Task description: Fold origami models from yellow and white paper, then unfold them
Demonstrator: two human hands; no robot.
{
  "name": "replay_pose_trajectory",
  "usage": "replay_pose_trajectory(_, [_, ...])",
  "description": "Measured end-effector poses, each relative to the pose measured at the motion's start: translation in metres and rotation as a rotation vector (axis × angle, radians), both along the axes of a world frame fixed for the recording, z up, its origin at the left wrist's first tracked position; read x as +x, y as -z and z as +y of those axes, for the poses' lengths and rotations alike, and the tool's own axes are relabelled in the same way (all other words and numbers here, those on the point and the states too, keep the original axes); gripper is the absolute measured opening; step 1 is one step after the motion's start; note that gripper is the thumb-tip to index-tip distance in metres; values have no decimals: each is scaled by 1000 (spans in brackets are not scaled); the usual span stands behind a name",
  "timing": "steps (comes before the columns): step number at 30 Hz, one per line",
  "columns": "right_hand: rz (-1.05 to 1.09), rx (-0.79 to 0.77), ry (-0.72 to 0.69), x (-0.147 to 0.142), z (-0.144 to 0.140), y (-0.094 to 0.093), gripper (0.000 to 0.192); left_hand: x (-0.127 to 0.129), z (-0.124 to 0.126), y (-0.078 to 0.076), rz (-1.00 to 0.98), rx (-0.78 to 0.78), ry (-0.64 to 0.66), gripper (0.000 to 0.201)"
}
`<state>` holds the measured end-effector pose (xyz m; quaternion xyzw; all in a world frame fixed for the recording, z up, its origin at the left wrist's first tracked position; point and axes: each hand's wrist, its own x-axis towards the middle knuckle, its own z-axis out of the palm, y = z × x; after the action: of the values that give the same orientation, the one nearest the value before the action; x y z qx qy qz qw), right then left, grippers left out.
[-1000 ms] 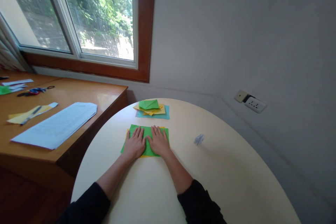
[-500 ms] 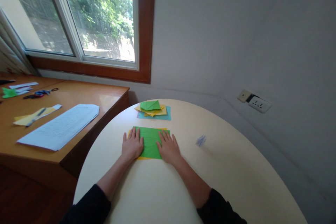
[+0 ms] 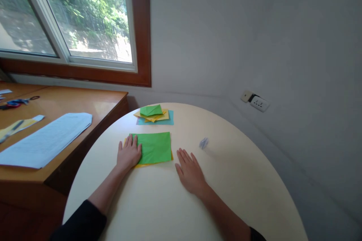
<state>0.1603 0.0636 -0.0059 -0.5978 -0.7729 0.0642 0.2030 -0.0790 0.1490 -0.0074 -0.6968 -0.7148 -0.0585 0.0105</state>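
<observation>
A green sheet of paper (image 3: 155, 148) lies flat on the round white table (image 3: 152, 203), with edges of yellow paper (image 3: 143, 165) showing beneath it. My left hand (image 3: 129, 154) rests on its left side, fingers stretched out and holding nothing. To the right of the sheet, apart from it, is my right hand (image 3: 190, 171), palm down with its fingers extended and empty. Whether the right palm touches the tabletop I cannot tell. Behind the sheet sits a stack of green, yellow and blue papers, with a folded green paper (image 3: 151, 110) on top.
A small crumpled whitish piece (image 3: 203, 143) lies on the table to the right. On the wooden desk (image 3: 107, 99) at left are white written sheets (image 3: 53, 139), a pen (image 3: 15, 126) and scissors (image 3: 19, 102). A wall socket (image 3: 259, 103) is at right.
My right hand has come off the green sheet and moved to its right. My left hand stays on the sheet. The whole view has shifted as the head turned right.
</observation>
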Motion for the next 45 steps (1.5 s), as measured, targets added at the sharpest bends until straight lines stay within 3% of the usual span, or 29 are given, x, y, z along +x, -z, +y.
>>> replay_pose_trajectory(2, [134,108,21,15,-6,2,34,0,1,-1,-22,-17,-8,57])
replay_pose_trajectory(5, [370,400,219,44,0,6,24,1,0,-7,-52,30,-15,56])
replay_pose_trajectory(8, [511,586,433,73,20,10,39,6,-5,-16,-50,214,4,53])
replay_pose_trajectory(11, [502,482,566,89,42,14,64,19,-16,-24,-93,392,118,48])
replay_pose_trajectory(13, [435,392,581,90,52,16,67,34,-26,-26,-161,479,235,42])
replay_pose_trajectory(19, [258,229,657,81,53,11,42,84,-59,-20,-373,457,675,31])
replay_pose_trajectory(23, [230,172,610,83,49,9,25,97,-65,-15,-553,394,769,28])
replay_pose_trajectory(27, [276,221,527,83,47,8,16,99,-66,-12,-716,284,764,26])
replay_pose_trajectory(31, [435,246,359,66,36,4,14,99,-67,-12,-812,192,716,26])
replay_pose_trajectory(37, [605,136,59,23,4,-5,15,96,-68,-11,-924,100,666,54])
replay_pose_trajectory(40, [623,133,-54,15,-3,-9,15,95,-69,-11,-947,122,697,41])
replay_pose_trajectory(45, [672,128,-55,18,-4,-12,11,94,-71,-16,-947,124,703,17])
